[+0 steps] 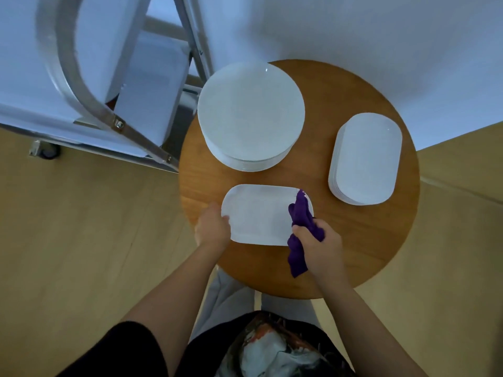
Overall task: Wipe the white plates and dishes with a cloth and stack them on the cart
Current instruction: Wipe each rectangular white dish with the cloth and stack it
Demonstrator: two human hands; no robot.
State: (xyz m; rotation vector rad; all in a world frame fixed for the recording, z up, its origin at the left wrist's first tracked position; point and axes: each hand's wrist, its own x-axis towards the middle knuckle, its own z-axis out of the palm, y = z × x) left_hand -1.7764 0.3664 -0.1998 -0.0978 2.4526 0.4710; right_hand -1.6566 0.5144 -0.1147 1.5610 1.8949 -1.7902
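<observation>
A white oblong dish point(258, 213) lies over the near part of a round wooden table point(353, 254). My left hand point(212, 227) grips the dish's left end. My right hand point(318, 246) holds a purple cloth point(302, 219) bunched in its fingers, and the cloth presses on the dish's right end. A stack of round white plates point(250, 115) stands at the table's far left. A stack of oblong white dishes point(366, 159) stands at the table's right.
A metal cart point(109, 115) with white shelves stands to the left of the table, its frame close to the table's edge. A white wall rises behind the table. Pale wooden floor lies on both sides.
</observation>
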